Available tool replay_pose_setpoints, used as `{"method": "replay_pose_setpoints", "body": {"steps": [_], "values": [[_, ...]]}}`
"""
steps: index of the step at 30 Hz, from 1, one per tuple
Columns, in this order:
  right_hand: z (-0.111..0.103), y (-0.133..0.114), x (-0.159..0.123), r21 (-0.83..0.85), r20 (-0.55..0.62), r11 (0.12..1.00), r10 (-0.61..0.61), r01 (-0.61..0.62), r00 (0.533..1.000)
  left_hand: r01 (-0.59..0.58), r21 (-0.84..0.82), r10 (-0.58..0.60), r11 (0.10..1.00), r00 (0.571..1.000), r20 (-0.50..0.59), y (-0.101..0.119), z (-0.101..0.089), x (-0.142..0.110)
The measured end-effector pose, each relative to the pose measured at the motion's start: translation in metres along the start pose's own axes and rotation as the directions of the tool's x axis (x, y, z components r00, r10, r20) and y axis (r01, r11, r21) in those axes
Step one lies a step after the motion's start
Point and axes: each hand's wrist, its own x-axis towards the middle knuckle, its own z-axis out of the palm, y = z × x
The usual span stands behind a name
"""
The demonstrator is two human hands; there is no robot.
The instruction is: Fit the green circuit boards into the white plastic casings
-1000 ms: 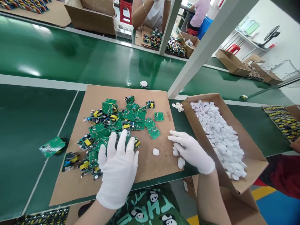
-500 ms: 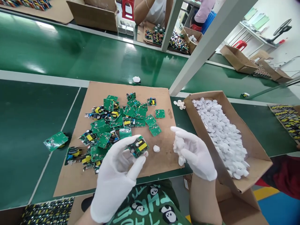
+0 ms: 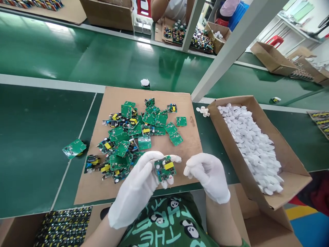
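Observation:
My left hand [image 3: 138, 187], in a white glove, grips a small circuit board [image 3: 159, 174] by its edge, with the component side and its yellow part facing up. To the right, my gloved right hand [image 3: 209, 176] is closed in a pinch at the cardboard's front right edge. Whatever its fingertips hold, if anything, blends with the white glove. Behind my left hand lies a loose pile of green circuit boards [image 3: 119, 135], some face down, on a cardboard sheet [image 3: 88, 190].
An open carton [image 3: 288, 171] of small white pieces [image 3: 252, 144] stands at the right, with a few white discs [image 3: 203, 111] beside it. One board [image 3: 74, 148] lies apart at the left. A slanted post [image 3: 226, 58] rises behind the cardboard. Across the green belt [image 3: 115, 58] sits another person.
My left hand has picked up a circuit board from the pile and brought it rightward. My right hand has closed from spread fingers over the white pieces into a pinch, nearer the board.

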Motion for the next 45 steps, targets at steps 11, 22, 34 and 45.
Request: {"method": "replay_pose_setpoints", "body": {"steps": [11, 22, 34, 45], "values": [[0.007, -0.009, 0.007, -0.033, 0.156, 0.993, -0.105, 0.112, 0.982, 0.0, 0.095, 0.001, 0.995, 1.0, -0.01, -0.009, -0.005, 0.006], [0.022, 0.004, -0.001, -0.108, 0.109, 0.979, -0.16, 0.172, 0.981, -0.046, 0.226, 0.072, 0.973, 0.992, -0.108, -0.015, -0.01, 0.006], [0.017, -0.015, 0.0, -0.392, 0.28, 0.87, -0.195, 0.298, 0.94, 0.148, 0.047, -0.151, 0.988, 0.984, 0.089, -0.002, -0.016, 0.002], [0.016, 0.01, 0.0, -0.384, 0.362, 0.691, -0.497, 0.612, 0.789, 0.082, 0.397, -0.16, 0.914, 0.973, 0.166, -0.002, -0.014, -0.006]]}}
